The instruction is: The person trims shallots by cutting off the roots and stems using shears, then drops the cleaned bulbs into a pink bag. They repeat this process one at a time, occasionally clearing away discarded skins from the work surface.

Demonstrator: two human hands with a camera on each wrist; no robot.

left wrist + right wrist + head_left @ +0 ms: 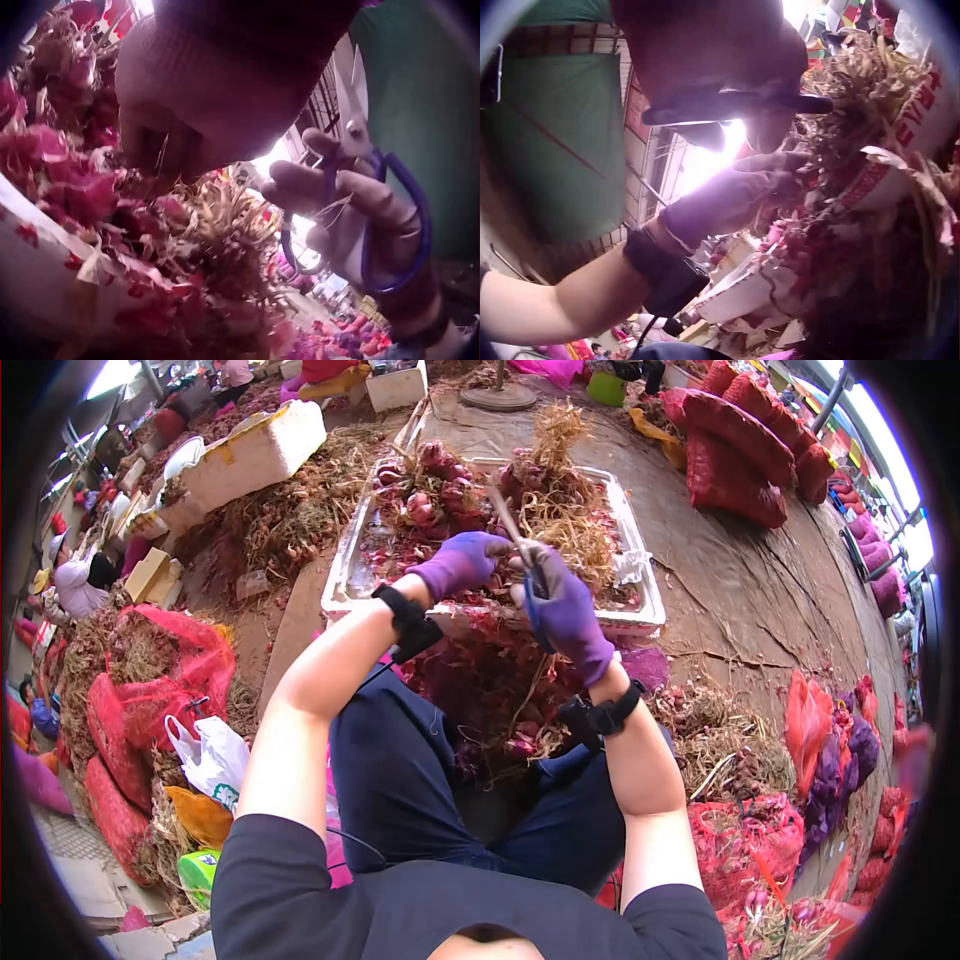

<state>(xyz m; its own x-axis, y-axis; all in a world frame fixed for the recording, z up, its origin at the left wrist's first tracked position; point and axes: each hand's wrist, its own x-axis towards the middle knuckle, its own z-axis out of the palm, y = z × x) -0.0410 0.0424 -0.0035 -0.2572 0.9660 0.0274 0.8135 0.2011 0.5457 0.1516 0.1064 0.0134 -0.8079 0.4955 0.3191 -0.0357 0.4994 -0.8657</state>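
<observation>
In the head view my purple-gloved left hand (462, 563) reaches over the near part of a white foam tray (640, 575). Its curled fingers are down among loose red skins and bulbs in the left wrist view; I cannot tell whether they grip anything. Red onion bulbs (423, 510) with dry stalks are piled in the tray just beyond that hand. My right hand (565, 605), also gloved in purple, holds scissors (354, 127) by their blue handles. The blades are slightly parted and point away from me over the tray. A bundle of dry stalks (570, 525) lies right of the scissors.
Dry stalks and skins (310, 510) are heaped left of the tray, by a white foam box (255, 455). Red mesh sacks (735, 460) stand at the far right. Another red net bag (150, 670) is at my left, beside a white plastic bag (210, 755).
</observation>
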